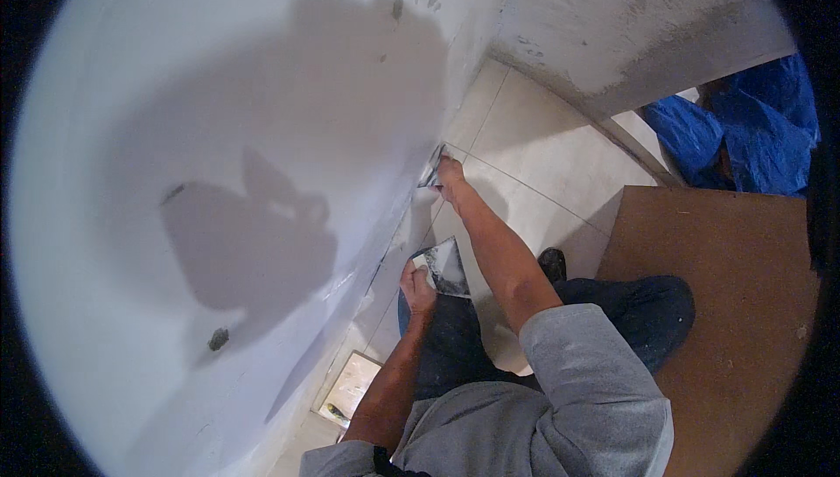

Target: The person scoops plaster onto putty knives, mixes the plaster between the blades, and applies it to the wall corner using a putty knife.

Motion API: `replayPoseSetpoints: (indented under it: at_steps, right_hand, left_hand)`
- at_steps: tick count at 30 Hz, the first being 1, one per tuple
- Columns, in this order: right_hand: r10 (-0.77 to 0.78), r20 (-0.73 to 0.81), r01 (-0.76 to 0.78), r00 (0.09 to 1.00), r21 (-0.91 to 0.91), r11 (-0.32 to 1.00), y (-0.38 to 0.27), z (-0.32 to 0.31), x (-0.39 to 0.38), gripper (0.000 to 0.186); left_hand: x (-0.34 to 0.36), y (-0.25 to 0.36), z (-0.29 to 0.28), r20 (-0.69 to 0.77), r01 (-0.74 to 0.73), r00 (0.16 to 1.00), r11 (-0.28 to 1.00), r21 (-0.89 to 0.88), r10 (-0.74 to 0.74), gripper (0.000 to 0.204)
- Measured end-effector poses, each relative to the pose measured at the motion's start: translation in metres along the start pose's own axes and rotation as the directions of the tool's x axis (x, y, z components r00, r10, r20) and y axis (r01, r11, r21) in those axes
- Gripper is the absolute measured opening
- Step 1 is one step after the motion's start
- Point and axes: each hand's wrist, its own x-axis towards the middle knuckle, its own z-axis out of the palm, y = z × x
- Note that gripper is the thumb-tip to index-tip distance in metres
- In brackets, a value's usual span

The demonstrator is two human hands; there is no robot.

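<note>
My right hand [451, 177] reaches low and is closed around a putty knife [430, 168]. The metal blade meets the foot of the white wall [367, 214], close to the floor. Nearer my body, my left hand [419, 290] grips a wide filling knife [449, 267] by its pale handle edge. White paste lies on that flat blade, above my bent knee. Both tools are partly covered by my fingers.
A shallow, light square container [348, 387] sits by the wall at lower left, with a small green-and-dark object [335, 411] at its edge. A brown board [709, 302] lies at right. Blue plastic sheeting [752, 131] is bunched beyond the grey partition [630, 22].
</note>
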Motion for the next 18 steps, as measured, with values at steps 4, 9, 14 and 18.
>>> replayPoseSetpoints:
  at_steps: [4, 9, 14, 18]
  right_hand:
    - [0.318, 0.058, -0.323, 0.946, 0.228, 0.918, -0.035, 0.061, -0.064, 0.036]
    - [0.157, 0.06, -0.167, 0.986, 0.263, 0.95, -0.111, 0.062, -0.121, 0.042]
    - [-0.152, 0.027, 0.153, 0.988, -0.023, 0.988, -0.174, 0.056, -0.194, 0.052]
    - [-0.816, -0.081, 0.71, 0.572, -0.449, 0.542, -0.186, 0.103, -0.325, 0.045]
  left_hand:
    - [-0.007, -0.026, -0.033, -0.118, -0.176, 0.975, 0.977, 0.119, 0.19, 0.017]
    - [-0.013, -0.061, -0.038, -0.204, -0.005, 0.978, 0.981, 0.196, 0.045, 0.028]
    - [-0.007, -0.04, -0.026, 0.135, 0.225, 0.966, 0.974, -0.032, -0.219, 0.038]
    - [-0.025, -0.022, -0.01, -0.168, -0.096, 0.979, 0.987, 0.131, 0.117, 0.026]
